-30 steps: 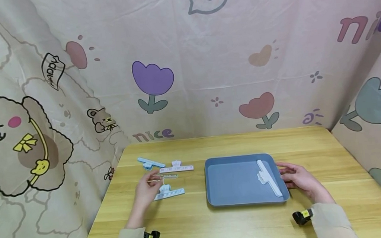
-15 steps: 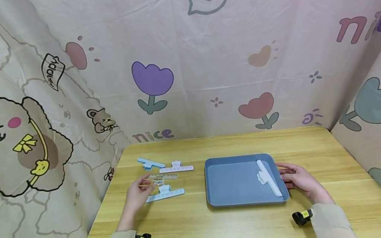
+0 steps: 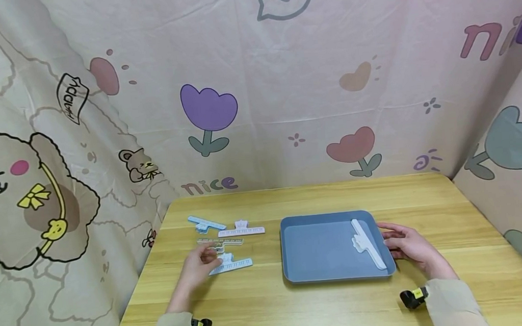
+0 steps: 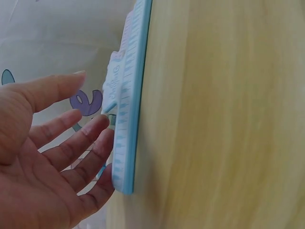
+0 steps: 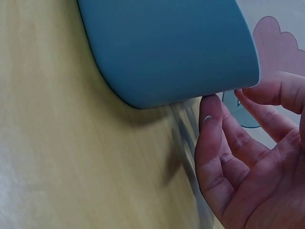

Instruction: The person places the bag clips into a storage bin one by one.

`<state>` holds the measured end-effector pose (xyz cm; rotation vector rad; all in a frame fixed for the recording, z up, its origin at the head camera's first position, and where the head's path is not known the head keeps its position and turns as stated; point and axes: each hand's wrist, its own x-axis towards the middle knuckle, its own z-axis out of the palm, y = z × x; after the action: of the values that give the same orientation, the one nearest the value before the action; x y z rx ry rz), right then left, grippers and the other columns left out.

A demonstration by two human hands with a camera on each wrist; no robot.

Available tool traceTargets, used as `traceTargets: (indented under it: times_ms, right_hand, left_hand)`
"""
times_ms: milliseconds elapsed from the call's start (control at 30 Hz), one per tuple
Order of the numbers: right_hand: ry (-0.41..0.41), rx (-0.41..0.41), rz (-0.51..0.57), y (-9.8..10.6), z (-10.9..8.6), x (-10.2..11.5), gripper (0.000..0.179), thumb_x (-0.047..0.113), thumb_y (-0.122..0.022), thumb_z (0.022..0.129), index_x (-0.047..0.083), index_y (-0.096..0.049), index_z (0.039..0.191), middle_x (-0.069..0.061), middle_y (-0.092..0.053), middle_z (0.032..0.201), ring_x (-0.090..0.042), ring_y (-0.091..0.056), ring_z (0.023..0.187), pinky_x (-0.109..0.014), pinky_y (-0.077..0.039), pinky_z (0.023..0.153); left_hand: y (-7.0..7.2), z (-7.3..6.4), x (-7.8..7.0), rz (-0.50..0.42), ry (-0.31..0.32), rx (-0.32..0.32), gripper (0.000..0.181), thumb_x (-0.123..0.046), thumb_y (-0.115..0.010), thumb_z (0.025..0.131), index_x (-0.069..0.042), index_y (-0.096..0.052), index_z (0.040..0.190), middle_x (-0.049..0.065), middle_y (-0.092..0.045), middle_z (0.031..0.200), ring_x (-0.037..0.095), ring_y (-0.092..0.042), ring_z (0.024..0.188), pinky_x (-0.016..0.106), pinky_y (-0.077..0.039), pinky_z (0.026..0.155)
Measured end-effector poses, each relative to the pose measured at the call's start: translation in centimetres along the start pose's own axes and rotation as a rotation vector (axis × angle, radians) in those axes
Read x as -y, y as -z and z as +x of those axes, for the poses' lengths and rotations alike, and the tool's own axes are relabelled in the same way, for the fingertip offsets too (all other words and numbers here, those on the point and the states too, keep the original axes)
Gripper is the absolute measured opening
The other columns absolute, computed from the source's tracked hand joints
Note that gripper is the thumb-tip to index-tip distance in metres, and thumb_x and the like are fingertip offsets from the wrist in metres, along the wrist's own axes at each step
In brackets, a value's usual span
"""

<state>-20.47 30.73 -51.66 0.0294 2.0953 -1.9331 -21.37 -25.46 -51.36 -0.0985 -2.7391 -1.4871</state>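
My left hand (image 3: 197,266) is over the left part of the table, fingers loosely bent. Its thumb overlaps the handle of the front light-blue piano-key clip (image 3: 238,265) in the head view. In the left wrist view the fingertips are right at the side of this clip (image 4: 127,109), with the thumb apart from it. Just behind is a clear piano-key clip (image 3: 232,242), partly hidden by the fingers. My right hand (image 3: 410,246) touches the outer right wall of the grey-blue tray (image 3: 325,275) with its fingertips. A white clip (image 3: 370,246) lies slanted inside the tray.
Behind the clear clip lie a pale pink clip (image 3: 241,231) and another blue clip (image 3: 208,223). All rest on a wooden table (image 3: 273,315). A printed curtain (image 3: 275,105) hangs along the table's back and sides.
My left hand first drew back left from the clear clip, which now lies flat. It has since come right again, over the front blue clip. The right hand stays at the tray.
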Motion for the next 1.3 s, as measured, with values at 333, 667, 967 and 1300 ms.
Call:
traceTargets:
  times_ms: [333,667,967,1300]
  right_hand:
    - [0.004,0.003,0.004,-0.1,-0.1,-0.1,0.063,0.000,-0.055,0.096,-0.008,-0.024,0.150,-0.032,-0.048,0.134,-0.024,-0.066,0.097,-0.039,-0.056,0.077]
    - [0.017,0.005,0.007,0.1,-0.1,-0.2,0.063,-0.001,-0.054,0.095,-0.009,-0.024,0.149,-0.031,-0.050,0.132,-0.023,-0.066,0.096,-0.038,-0.056,0.077]
    - [0.011,0.002,0.004,0.0,-0.2,-0.2,0.063,0.000,-0.055,0.095,-0.008,-0.025,0.150,-0.033,-0.047,0.135,-0.023,-0.066,0.096,-0.039,-0.056,0.077]
    - [0.013,0.010,0.007,0.1,-0.2,-0.1,0.062,0.000,-0.053,0.096,-0.009,-0.023,0.150,-0.029,-0.052,0.131,-0.024,-0.067,0.096,-0.038,-0.056,0.078]
  left_hand:
    - [-0.8,0.2,0.4,0.073,0.028,0.008,0.043,0.001,-0.073,0.084,0.003,-0.062,0.126,0.008,-0.067,0.096,0.020,-0.062,0.085,0.031,-0.053,0.073]
    - [-1.1,0.2,0.4,0.053,0.055,0.012,0.046,0.009,-0.071,0.080,0.003,-0.062,0.124,0.007,-0.061,0.087,0.018,-0.055,0.077,0.026,-0.048,0.066]
    - [-1.2,0.1,0.3,0.032,0.032,0.021,0.038,0.009,-0.074,0.078,0.002,-0.067,0.115,0.004,-0.059,0.079,0.017,-0.054,0.070,0.026,-0.047,0.061]
    - [-1.4,-0.2,-0.2,0.033,0.048,0.093,0.027,0.004,-0.072,0.081,-0.003,-0.071,0.107,0.003,-0.055,0.074,0.017,-0.050,0.066,0.026,-0.043,0.054]
